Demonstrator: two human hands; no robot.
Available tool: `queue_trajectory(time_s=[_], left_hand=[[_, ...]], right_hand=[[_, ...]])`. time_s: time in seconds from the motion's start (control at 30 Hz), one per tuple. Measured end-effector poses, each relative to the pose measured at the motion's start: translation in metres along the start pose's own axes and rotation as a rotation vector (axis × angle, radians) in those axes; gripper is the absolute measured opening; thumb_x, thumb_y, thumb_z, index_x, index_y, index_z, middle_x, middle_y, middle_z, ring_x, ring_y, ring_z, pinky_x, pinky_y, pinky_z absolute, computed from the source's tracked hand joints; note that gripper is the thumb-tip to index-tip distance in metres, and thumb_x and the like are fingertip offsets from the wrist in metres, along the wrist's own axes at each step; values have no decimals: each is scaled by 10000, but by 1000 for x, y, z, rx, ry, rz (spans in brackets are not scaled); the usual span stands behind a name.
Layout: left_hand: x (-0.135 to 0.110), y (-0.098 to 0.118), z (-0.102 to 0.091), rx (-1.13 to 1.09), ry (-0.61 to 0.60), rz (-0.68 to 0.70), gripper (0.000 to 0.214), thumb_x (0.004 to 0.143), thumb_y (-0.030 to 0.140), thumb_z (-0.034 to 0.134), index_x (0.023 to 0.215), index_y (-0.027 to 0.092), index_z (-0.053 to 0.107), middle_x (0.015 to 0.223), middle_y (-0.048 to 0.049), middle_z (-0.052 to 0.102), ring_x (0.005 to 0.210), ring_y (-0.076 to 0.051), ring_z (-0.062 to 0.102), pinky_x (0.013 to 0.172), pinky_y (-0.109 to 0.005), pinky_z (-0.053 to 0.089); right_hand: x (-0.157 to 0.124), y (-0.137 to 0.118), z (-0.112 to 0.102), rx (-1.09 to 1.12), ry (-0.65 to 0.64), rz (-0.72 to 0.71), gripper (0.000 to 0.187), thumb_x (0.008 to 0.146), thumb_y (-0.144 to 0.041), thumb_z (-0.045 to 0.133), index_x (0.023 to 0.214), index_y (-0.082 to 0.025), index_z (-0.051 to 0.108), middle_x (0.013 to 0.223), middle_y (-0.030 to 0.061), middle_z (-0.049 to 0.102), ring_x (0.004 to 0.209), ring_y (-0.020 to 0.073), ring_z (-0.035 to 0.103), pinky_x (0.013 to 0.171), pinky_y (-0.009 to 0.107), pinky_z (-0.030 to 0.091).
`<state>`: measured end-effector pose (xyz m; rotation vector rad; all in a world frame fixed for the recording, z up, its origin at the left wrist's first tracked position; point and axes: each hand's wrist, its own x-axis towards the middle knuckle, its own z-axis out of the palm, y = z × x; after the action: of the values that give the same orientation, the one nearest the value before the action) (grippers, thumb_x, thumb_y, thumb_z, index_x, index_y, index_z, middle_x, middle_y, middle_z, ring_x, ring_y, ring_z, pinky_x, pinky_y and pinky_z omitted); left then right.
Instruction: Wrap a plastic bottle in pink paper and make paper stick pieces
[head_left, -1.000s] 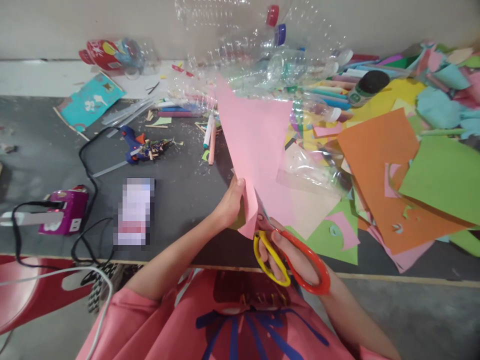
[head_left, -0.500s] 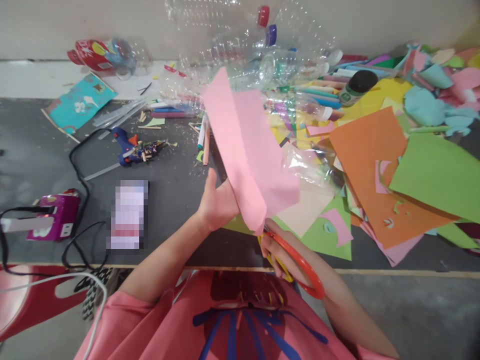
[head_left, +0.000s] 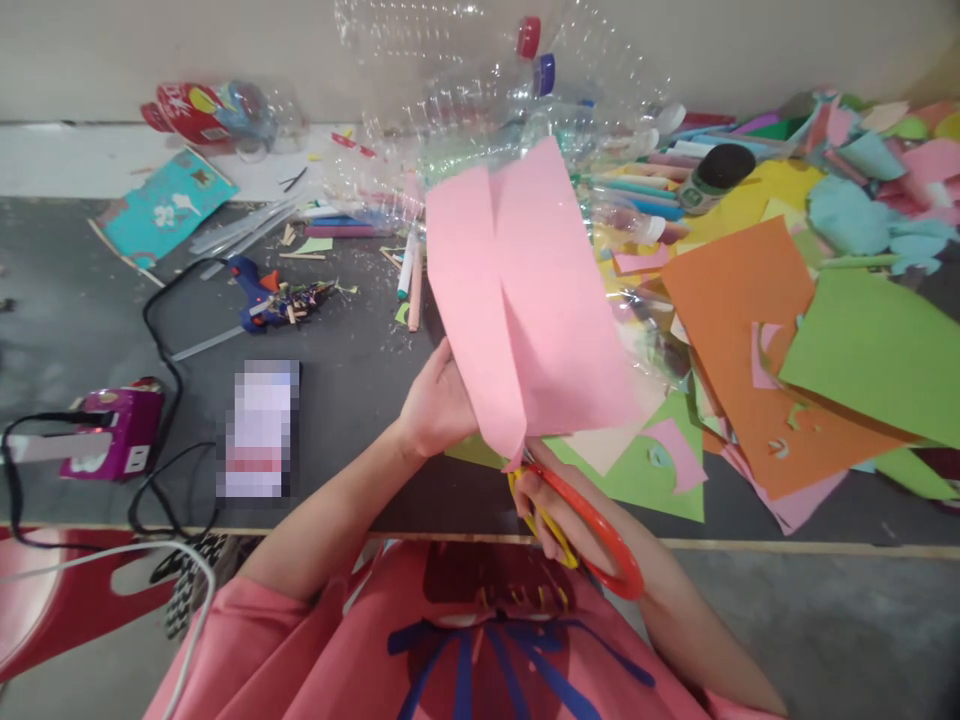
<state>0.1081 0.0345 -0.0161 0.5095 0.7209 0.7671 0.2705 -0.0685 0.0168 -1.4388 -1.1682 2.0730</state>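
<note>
My left hand (head_left: 439, 405) is closed on the left edge of a pink sheet of paper (head_left: 562, 310), its fingers hidden underneath. A long slit runs through the sheet, with a strip standing apart on the left. In my right hand (head_left: 547, 510) are scissors (head_left: 600, 535) with red and yellow handles. Their blades meet the near end of the strip and are mostly hidden by the paper. Both hands are above the table's front edge.
Orange paper (head_left: 735, 340) and green paper (head_left: 877, 350) lie at right among scraps. Clear plastic bottles (head_left: 465, 110) and markers crowd the back. At left are a blue glue gun (head_left: 251, 290) with a black cord, a phone (head_left: 259, 430) and a purple box (head_left: 112, 430).
The pink sheet has turned flatter toward me and swung to the right at its far end, so the slit shows more clearly. Both hands have stayed nearly in place.
</note>
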Motion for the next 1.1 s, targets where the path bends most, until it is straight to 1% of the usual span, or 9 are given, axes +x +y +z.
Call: queue_trajectory(time_s=[0.13, 0.27, 0.37, 0.47, 0.57, 0.7, 0.8, 0.9, 1.1], left_hand=[[10, -13, -3, 122, 121, 121, 349, 864, 370, 536, 1189, 241, 543, 1182, -54, 650, 1184, -248, 586, 1019, -438, 465], [8, -26, -12, 519, 298, 522, 643, 746, 208, 656, 1333, 331, 425, 1330, -56, 514, 1134, -210, 562, 888, -334, 506], [1, -27, -14, 774, 311, 712, 573, 821, 237, 595, 1368, 338, 458, 1409, -78, 436, 1197, -227, 522, 887, -331, 507], [-5, -24, -13, 768, 182, 650, 510, 883, 388, 551, 1384, 326, 478, 1497, -62, 394, 1368, -261, 411, 1100, -405, 402], [-8, -18, -7, 568, 70, 517, 724, 790, 613, 617, 1413, 287, 444, 1593, -59, 293, 1483, -293, 240, 1218, -438, 233], [-13, -10, 5, 348, 22, 442, 823, 661, 664, 709, 1338, 247, 495, 1545, -93, 389, 1462, -322, 293, 1195, -452, 293], [-14, -4, 9, 250, 170, 356, 524, 624, 412, 770, 1084, 214, 612, 1225, -78, 671, 1282, -343, 536, 1083, -482, 440], [-12, 0, 10, 81, 409, 242, 240, 545, 140, 633, 778, 194, 621, 812, -6, 726, 1037, -303, 678, 993, -465, 518], [-4, 10, 12, -129, 518, 142, 126, 718, 135, 558, 773, 127, 672, 818, -74, 752, 1094, -273, 668, 1084, -424, 463]], right_hand=[[4, -1, -2, 139, 47, -35, 508, 877, -661, 440, 1142, -229, 475, 712, -41, 571, 325, 32, 453, 316, 154, 372], [3, -2, -1, 96, 114, -46, 520, 879, -643, 455, 1212, -245, 488, 726, -47, 578, 316, 29, 447, 313, 158, 386], [3, -1, -1, 32, 107, -36, 604, 872, -657, 448, 1334, -266, 442, 748, -41, 585, 324, 38, 466, 323, 172, 397], [3, -6, -2, -49, 154, 4, 659, 889, -648, 419, 1434, -281, 367, 740, -25, 591, 335, 58, 473, 344, 200, 407], [3, -19, -2, -278, 204, 18, 679, 930, -577, 378, 1513, -250, 261, 739, 12, 614, 412, 123, 536, 436, 267, 455], [6, -28, 5, -667, 306, -66, 680, 957, -452, 345, 1550, -157, 190, 839, 113, 671, 699, 269, 658, 632, 371, 485], [11, -26, 9, -830, 329, -83, 671, 964, -428, 339, 1553, -143, 185, 915, 165, 681, 752, 307, 668, 657, 395, 477], [14, -25, 6, -854, 332, -87, 634, 959, -414, 366, 1528, -152, 265, 945, 168, 686, 781, 301, 673, 680, 387, 482], [-1, -28, -19, -385, 272, -68, 516, 923, -512, 456, 1360, -240, 443, 811, 24, 634, 539, 135, 551, 529, 257, 436]])
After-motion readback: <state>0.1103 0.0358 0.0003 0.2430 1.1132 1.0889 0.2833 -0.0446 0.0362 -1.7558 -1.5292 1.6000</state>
